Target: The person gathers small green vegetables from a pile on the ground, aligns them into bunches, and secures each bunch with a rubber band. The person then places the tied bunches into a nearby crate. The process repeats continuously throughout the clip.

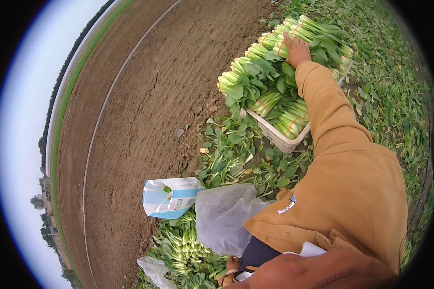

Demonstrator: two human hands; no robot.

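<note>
My right hand (298,50) reaches out to a heaped crate, its fingers over the middle of a bok choy bunch (281,49) tied with a red band. The palm side is hidden. More banded bunches (238,65) line the crate's edge, stems outward and dark leaves inward. Other bunches (291,121) lie lower, inside the pale plastic crate (271,135). My left hand (233,263) is low by my lap, beside loose bok choy (188,244) on the ground. My sleeve and body partly cover it, and I cannot tell whether it holds anything.
A white and blue printed bag (173,198) stands with its mouth open. Next to it a translucent plastic sheet or bag (224,216) lies against my legs, and another clear plastic piece (153,269) is nearby. Trimmed leaves (235,151) litter the ground. Bare soil (148,108) stretches ahead.
</note>
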